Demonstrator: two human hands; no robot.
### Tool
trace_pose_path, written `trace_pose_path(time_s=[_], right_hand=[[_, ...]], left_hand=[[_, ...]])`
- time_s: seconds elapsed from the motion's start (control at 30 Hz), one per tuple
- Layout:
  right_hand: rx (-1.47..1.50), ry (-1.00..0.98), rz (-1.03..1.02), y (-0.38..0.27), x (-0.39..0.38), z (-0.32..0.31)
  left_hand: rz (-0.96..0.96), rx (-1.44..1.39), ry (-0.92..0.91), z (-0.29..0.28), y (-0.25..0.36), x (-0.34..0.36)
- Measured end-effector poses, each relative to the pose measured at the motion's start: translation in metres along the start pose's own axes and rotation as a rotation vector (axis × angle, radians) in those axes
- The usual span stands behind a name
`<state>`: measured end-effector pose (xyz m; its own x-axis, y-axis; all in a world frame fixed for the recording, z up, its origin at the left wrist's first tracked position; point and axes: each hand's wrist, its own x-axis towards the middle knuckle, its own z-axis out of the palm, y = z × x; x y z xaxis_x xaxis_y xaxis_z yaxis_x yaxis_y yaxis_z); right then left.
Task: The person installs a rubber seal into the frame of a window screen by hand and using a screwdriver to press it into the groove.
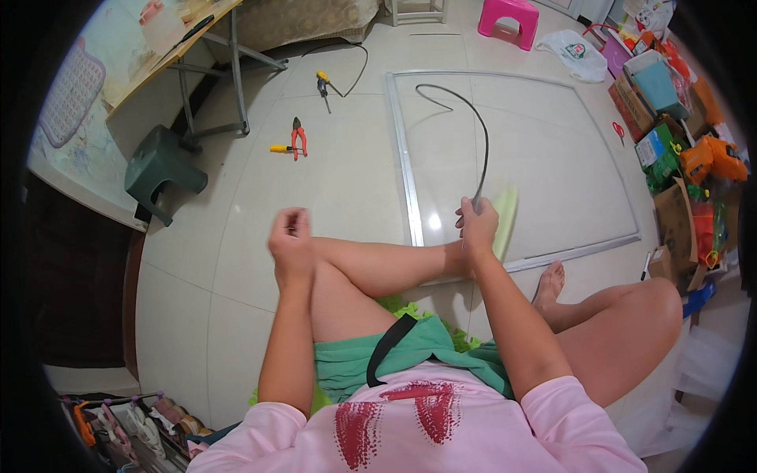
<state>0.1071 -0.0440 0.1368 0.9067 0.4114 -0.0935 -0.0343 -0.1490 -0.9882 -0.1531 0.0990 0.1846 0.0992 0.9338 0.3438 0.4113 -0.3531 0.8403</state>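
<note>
My right hand (479,226) is closed around a thin black cord (486,142), whose free length rises from my fingers and loops back at the far end. That hand is just above my ankle and the near part of a silver metal frame (404,169) lying flat on the floor. Over my bent knee, my left hand (290,240) is held up with its fingers curled closed; a slight blur hides what is between them, if anything. Beside my right hand and foot is a pale green flat thing (507,221).
Red-handled pliers (299,142) and a yellow-handled screwdriver (280,148) lie on the tiles. Beyond them are another yellow-handled tool (322,85) and a dark cord (364,67). A green stool (164,167) stands left, a pink stool (509,20) far back. Boxes (676,225) crowd the right.
</note>
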Motion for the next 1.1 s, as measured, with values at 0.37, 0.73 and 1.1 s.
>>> trace_pose_path(time_s=[0.37, 0.73, 1.1], right_hand=[[0.136, 0.071, 0.179, -0.006, 0.084, 0.022], [-0.401, -0.205, 0.038, 0.104, 0.232, 0.196], [-0.391, -0.727, 0.48, 0.069, 0.303, 0.375]], left_hand=[[0.152, 0.788, -0.055, 0.037, -0.223, -0.044], [0.188, 0.912, -0.219, 0.055, -0.276, -0.098], [-0.271, 1.06, -0.452, 0.051, -0.226, -0.046]])
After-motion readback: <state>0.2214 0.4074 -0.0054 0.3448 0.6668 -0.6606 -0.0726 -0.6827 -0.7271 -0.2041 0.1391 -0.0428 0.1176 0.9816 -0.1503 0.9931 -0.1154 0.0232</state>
